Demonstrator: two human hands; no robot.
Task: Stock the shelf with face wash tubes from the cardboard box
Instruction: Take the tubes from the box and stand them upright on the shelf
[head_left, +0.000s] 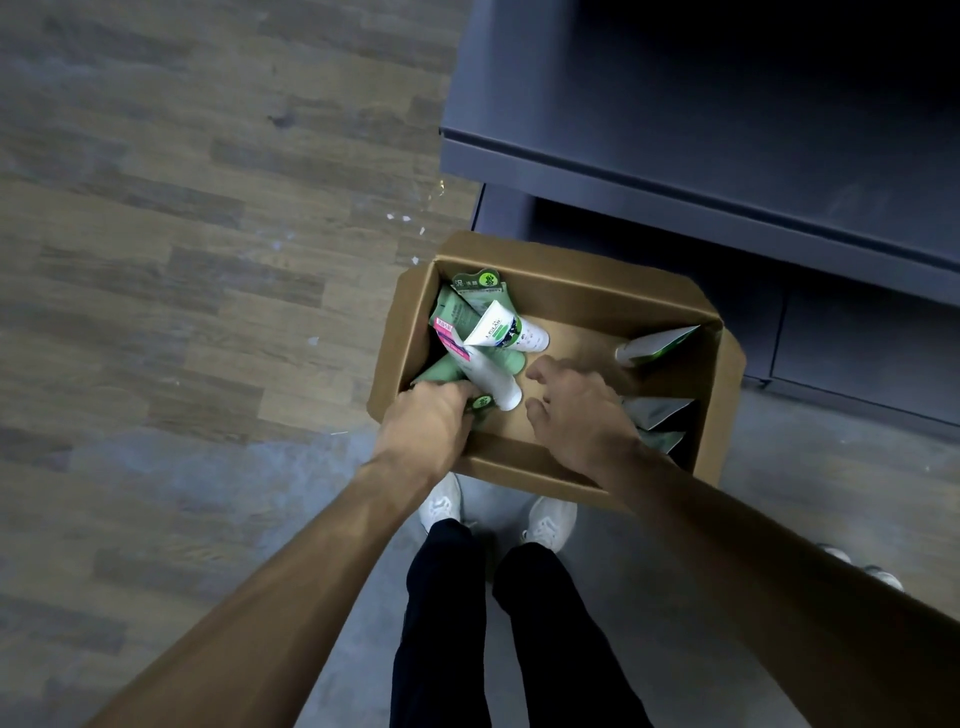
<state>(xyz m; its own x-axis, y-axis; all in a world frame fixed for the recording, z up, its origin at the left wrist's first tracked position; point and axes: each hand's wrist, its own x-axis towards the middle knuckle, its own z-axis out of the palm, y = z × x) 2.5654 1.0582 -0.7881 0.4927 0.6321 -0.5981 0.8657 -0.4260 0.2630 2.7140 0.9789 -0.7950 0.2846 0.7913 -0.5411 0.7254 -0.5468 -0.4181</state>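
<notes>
Both hands down in the cardboard box (566, 296) on the floor. Left hand (431, 421) gripping a bunch of face wash tubes (478, 332), green and white, fanned up against the box's left wall. Right hand (576, 410) holding nothing, fingers spread and loosely bent, hovering over the bare box bottom. More tubes along the right wall (657, 343), flat ends up, some partly hidden behind the right wrist. Dark grey shelf (727, 145) just beyond the box, apparently bare on the visible part; far end in shadow. Stocking seemingly at an early stage: all visible tubes still in the box. Box flaps folded outward, white shoes (447, 501) just short of the near wall, paper scraps (405, 218) on the wood-pattern floor.
</notes>
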